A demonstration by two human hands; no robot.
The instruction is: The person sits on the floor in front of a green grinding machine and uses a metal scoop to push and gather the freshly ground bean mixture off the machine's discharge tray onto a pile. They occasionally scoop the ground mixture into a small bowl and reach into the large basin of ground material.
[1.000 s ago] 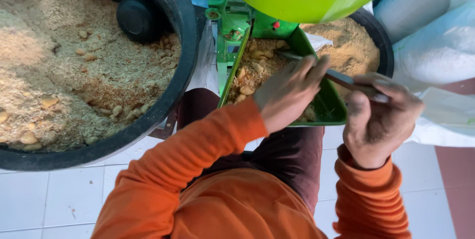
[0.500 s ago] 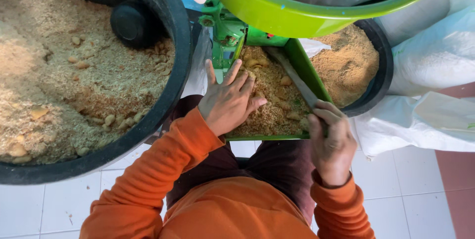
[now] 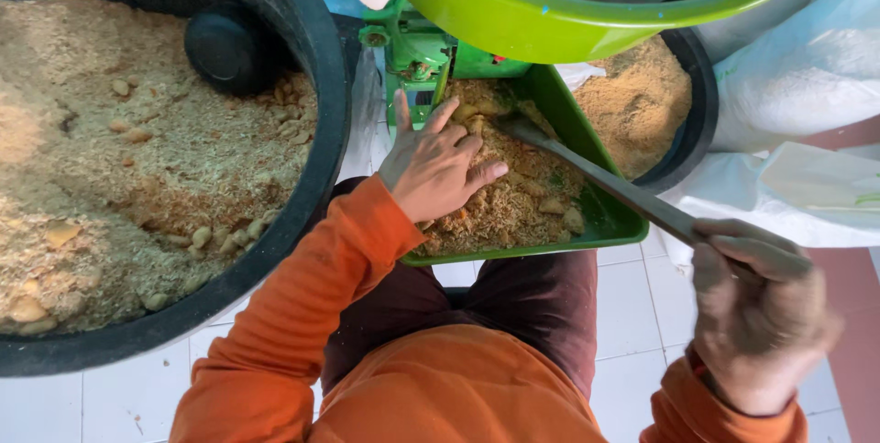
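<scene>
My left hand [image 3: 438, 166] lies flat, fingers spread, on a heap of coarse brown meal [image 3: 513, 200] in the green feed tray [image 3: 616, 225] of a green machine [image 3: 417, 63]. My right hand [image 3: 761, 310], at the lower right, grips the handle of a long flat grey metal tool [image 3: 605, 182]. Its far tip rests in the meal at the back of the tray, near the machine's inlet. Both sleeves are orange.
A large black tub [image 3: 316, 131] of the same brown meal and lumps fills the left, with a small black cup [image 3: 229, 47] in it. A green basin [image 3: 587, 12] hangs overhead. A second black tub [image 3: 687, 131] of meal and white sacks [image 3: 807, 86] lie right. White tiled floor below.
My right hand has drawn back and down to the right, sliding along the metal tool toward its handle end. My left hand stays pressed on the meal in the tray.
</scene>
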